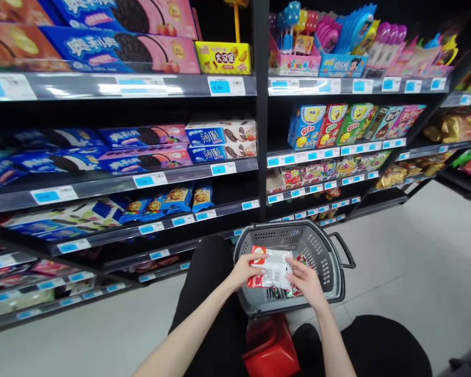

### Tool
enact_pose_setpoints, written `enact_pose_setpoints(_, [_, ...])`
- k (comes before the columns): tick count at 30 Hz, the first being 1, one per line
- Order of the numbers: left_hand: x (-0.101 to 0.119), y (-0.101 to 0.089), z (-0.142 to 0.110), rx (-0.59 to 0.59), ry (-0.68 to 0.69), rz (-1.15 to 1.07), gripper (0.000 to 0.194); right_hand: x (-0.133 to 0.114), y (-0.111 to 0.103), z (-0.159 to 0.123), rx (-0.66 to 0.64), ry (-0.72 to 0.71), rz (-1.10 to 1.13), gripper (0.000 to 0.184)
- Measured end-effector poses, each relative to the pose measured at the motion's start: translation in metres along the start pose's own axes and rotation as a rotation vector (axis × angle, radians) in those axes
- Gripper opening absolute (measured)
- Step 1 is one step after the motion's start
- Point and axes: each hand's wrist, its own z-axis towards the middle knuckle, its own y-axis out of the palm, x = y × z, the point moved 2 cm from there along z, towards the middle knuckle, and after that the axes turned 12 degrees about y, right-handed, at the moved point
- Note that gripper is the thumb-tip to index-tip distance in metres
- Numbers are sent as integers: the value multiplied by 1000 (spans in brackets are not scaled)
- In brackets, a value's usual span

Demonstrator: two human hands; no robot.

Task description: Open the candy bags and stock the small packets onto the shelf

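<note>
A red and white snack packet (275, 266) is held flat between both hands above the grey shopping basket (255, 302). My left hand (246, 271) is closed on the packet's left side, with the fingers on top. On its right side, my right hand (305, 280) grips the edge. Under the packet, a patterned red and green package (296, 291) lies in the basket, mostly covered, so its kind is unclear. The basket's black handle (344, 251) hangs out to the right.
Store shelves ahead carry blue cookie boxes (145, 155), cookie bags (178, 199), snack boxes (306, 127) and toy candies (355, 29). A red object (272, 348) sits between my legs, below the basket. Pale tiled floor (424, 262) extends to the right.
</note>
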Motion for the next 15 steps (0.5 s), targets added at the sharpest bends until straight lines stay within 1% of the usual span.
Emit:
enact_pose_setpoints(4, [0,2,2,15,20,100,31,7,-5,5,173,-124,-117,34])
enact_pose_setpoints(7, [0,1,1,62,33,132,24,9,-3,6,230,-195,-206,30])
enact_pose_setpoints(11, [-4,-2,3,124,48,100,20,9,1,5,161,-185,-222,40])
enact_pose_setpoints(15, [-8,-4,6,166,15,-12,22,4,3,4,97,-140,-177,42])
